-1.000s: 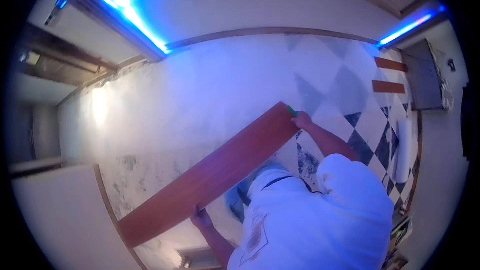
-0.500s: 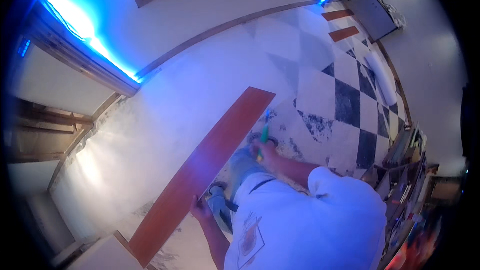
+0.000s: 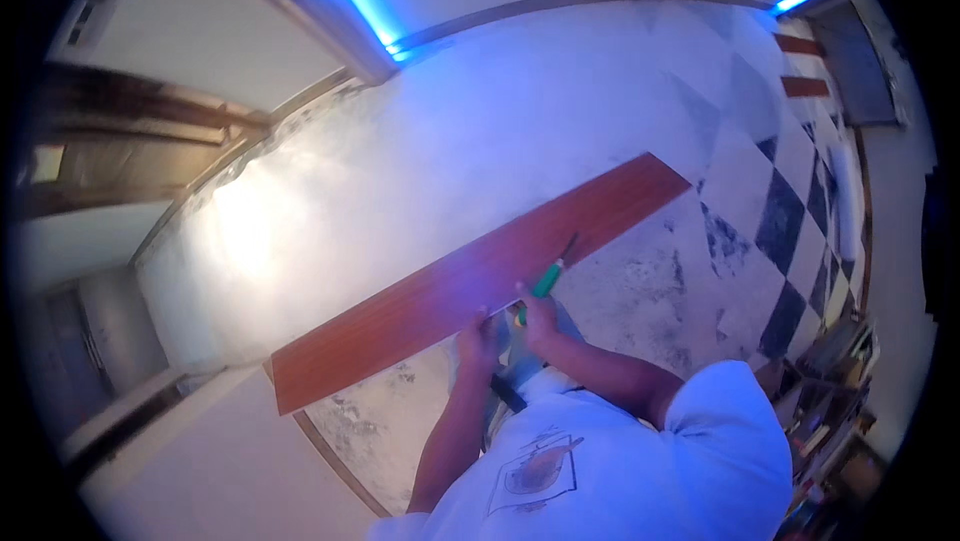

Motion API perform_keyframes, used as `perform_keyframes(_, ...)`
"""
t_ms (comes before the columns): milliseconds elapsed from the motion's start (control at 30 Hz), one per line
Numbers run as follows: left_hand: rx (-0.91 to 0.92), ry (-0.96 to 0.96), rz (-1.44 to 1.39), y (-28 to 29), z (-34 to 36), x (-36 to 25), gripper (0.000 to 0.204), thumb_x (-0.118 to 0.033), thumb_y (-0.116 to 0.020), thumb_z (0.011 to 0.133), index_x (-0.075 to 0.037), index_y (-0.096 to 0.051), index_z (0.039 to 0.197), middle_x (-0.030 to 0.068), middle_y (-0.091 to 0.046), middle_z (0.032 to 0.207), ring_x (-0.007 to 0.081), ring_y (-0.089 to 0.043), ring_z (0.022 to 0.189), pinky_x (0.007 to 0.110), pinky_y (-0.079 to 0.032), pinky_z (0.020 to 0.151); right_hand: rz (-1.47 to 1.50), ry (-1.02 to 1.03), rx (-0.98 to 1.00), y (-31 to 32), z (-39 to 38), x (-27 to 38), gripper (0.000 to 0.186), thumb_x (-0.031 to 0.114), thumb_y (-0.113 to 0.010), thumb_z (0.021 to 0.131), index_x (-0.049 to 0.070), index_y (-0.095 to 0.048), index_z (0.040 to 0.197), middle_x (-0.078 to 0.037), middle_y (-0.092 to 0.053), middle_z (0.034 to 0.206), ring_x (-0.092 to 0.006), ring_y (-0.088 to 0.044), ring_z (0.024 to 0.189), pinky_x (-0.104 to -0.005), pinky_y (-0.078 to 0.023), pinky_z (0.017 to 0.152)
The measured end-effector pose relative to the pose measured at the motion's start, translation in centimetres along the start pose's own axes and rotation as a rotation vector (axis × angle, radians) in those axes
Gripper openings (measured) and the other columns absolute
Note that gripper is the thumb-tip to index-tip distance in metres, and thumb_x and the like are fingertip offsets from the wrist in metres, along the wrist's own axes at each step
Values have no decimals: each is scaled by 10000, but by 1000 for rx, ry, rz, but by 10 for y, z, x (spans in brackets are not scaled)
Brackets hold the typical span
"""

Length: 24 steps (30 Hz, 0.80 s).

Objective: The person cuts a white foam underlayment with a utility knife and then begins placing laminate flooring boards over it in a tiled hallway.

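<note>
A long reddish-brown floor plank (image 3: 470, 276) runs slantwise across the front of my body, its far right end higher in the picture. My left hand (image 3: 478, 339) grips its near long edge around the middle. Beside it, my right hand (image 3: 538, 319) is closed round a green-handled tool (image 3: 548, 281) with a thin dark tip that lies over the plank's face. The tool's exact kind is not plain. Both hands are close together, and the fingertips under the plank are hidden.
The floor (image 3: 560, 101) is pale, with black and white checks at the right. Two short reddish-brown pieces (image 3: 805, 87) lie at the far right. A crowded shelf (image 3: 830, 391) stands at the lower right, and a white surface (image 3: 200, 451) at the lower left.
The view has turned to the left. The plank lies flatter across the picture. My right hand, with the green-handled tool, has come from beyond the plank's edge to beside my left hand.
</note>
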State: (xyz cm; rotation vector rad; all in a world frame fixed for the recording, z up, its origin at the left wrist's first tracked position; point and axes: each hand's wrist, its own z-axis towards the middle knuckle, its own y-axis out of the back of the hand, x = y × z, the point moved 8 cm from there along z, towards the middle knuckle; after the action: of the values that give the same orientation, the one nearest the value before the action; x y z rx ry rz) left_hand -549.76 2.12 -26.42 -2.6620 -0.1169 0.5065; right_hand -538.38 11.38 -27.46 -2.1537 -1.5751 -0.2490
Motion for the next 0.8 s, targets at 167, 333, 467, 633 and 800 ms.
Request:
perform_keyframes(167, 68, 105, 39, 19, 4, -30, 230, -65, -594, 945, 23, -570, 1156, 131, -643, 1136, 243, -657, 1042, 376, -560, 964, 1, -12, -48, -27, 4, -20, 143, 69, -727, 859, 25, -628, 954, -67, -639, 858, -192, -630, 737, -337, -555, 685)
perform_keyframes(333, 345, 448, 724, 81, -6, -43, 356, -227, -496, 1036, 43, -594, 1246, 136, -678, 1120, 241, -676, 1038, 368, -559, 899, -145, -8, -117, -5, 55, -48, 129, 51, -730, 850, 36, -616, 908, -66, -627, 842, -191, -620, 724, -358, -562, 658)
perform_keyframes(467, 512, 113, 1658, 38, -19, -194, 324, -269, -530, 999, -49, -684, 1179, 181, -715, 1013, 299, -698, 931, 413, -552, 813, -167, 46, -84, 4, 106, -81, 153, 46, -754, 827, 61, -610, 876, -47, -620, 814, -192, -624, 687, -367, -590, 655)
perform_keyframes(633, 294, -469, 2028, 134, 199, -348, 316, -281, -584, 943, -73, -692, 1154, 209, -706, 1017, 371, -675, 918, 467, -520, 854, -222, 104, -34, 3, 203, -141, 149, 63, -747, 839, 39, -617, 908, -53, -628, 834, -203, -639, 719, -368, -593, 668)
perform_keyframes(800, 399, -429, 2686, 247, 484, -350, 433, -247, -619, 910, -160, -584, 1333, 160, -638, 1193, 344, -606, 1105, 495, -499, 943, -210, 294, -106, -9, 320, -198, 110, 90, -741, 856, 65, -642, 895, -31, -615, 777, -173, -604, 650, -330, -507, 614)
